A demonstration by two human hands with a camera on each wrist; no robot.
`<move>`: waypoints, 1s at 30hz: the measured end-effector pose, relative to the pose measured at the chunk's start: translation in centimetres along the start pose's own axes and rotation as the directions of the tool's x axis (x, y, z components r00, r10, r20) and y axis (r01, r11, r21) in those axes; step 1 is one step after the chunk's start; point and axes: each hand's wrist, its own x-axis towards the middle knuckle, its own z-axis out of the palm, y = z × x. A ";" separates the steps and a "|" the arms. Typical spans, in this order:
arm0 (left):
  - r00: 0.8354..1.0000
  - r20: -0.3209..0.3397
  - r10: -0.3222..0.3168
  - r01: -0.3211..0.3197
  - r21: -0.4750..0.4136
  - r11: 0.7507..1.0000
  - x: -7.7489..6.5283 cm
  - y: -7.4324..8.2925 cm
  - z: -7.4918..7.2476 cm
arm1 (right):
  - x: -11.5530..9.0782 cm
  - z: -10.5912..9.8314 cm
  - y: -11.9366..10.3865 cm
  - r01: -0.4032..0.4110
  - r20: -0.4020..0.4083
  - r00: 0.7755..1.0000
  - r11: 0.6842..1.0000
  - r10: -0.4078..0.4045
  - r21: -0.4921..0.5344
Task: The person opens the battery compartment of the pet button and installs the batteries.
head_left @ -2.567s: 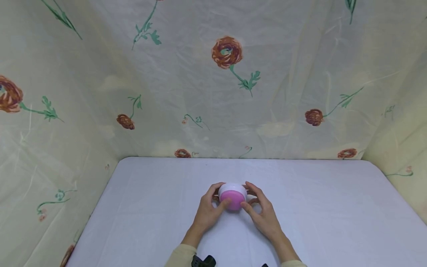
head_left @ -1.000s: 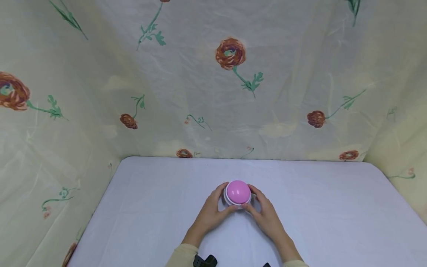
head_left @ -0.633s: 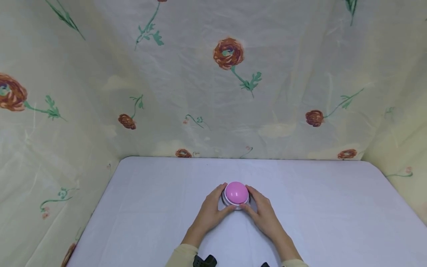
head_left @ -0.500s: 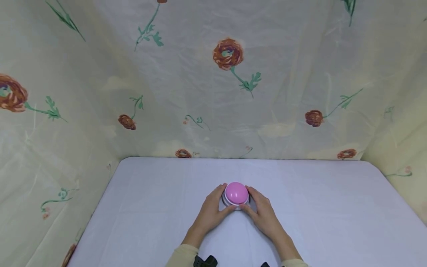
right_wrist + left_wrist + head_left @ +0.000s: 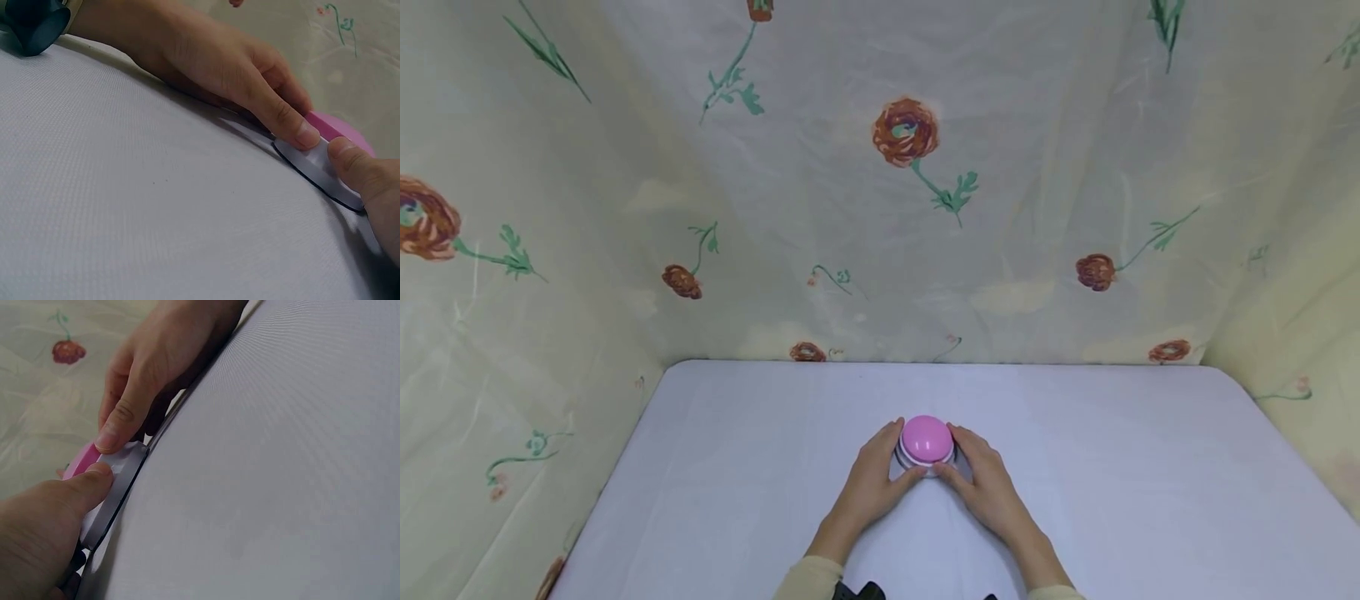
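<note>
A push button with a glossy pink dome [image 5: 927, 439] and a round white base [image 5: 119, 494] sits dome-up on the white table, near the middle. My left hand [image 5: 869, 477] grips its left side, thumb at the front of the base and fingers around toward the back. From the right, my right hand [image 5: 989, 483] holds it the same way. In both wrist views the two thumbs [image 5: 306, 134] press on the white side wall close together, just below the pink part. A dark line runs along the base's bottom edge. The far fingertips are largely hidden.
A white cloth covers the table [image 5: 737, 467]. Behind it and at both sides hangs a pale curtain [image 5: 820, 183] printed with brown-red flowers. Dark wrist-worn devices [image 5: 867, 591] show at the bottom edge beside the beige sleeves [image 5: 808, 578].
Earlier the push button was tilted with its pink dome facing me; both hands have turned it dome-up onto the table. Over the last half second only the head view shifts slightly.
</note>
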 end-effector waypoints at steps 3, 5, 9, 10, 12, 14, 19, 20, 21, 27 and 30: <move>1.000 0.005 0.000 0.000 0.000 1.000 -0.1 0.0 0.0 | -0.1 0.1 -0.1 0.005 -0.009 1.000 1.000 -0.005 -0.010; 1.000 0.008 -0.002 0.002 0.006 1.000 -0.2 0.0 -0.1 | -0.2 0.2 -0.1 0.003 -0.012 1.000 1.000 -0.003 -0.016; 1.000 0.011 -0.007 0.007 0.005 1.000 -0.3 0.1 -0.2 | -0.2 0.3 -0.3 -0.004 -0.011 1.000 1.000 0.004 -0.019; 1.000 0.010 -0.007 0.007 0.006 1.000 -0.3 0.1 -0.3 | -0.2 0.3 -0.3 -0.003 -0.012 1.000 1.000 0.002 -0.021; 1.000 0.007 -0.011 0.011 0.002 1.000 -0.3 0.1 -0.4 | -0.1 0.3 -0.3 0.004 -0.014 1.000 1.000 -0.005 -0.023; 1.000 0.006 -0.014 0.014 0.002 1.000 -0.2 0.1 -0.5 | 0.1 0.3 -0.3 0.015 -0.019 1.000 1.000 -0.015 -0.024; 1.000 0.004 -0.017 0.017 0.002 1.000 0.1 -0.1 -0.4 | 0.4 0.3 -0.3 0.031 -0.028 0.999 0.999 -0.032 -0.027; 1.000 0.003 -0.016 0.016 0.000 1.000 0.1 -0.1 -0.4 | 0.3 0.3 -0.3 0.032 -0.027 0.999 0.999 -0.032 -0.027; 1.000 0.003 -0.015 0.015 -0.002 1.000 0.1 -0.1 -0.4 | 0.3 0.3 -0.3 0.029 -0.023 0.999 0.999 -0.030 -0.026; 0.999 0.015 0.029 -0.029 -0.009 1.000 -0.1 -0.2 -0.5 | -0.2 0.0 -0.3 -0.001 0.021 1.000 1.000 0.000 0.021; 0.999 0.021 0.044 -0.044 0.007 0.999 -0.2 -0.3 -1.0 | -0.6 -0.6 -0.2 -0.037 0.054 0.998 0.998 0.034 0.052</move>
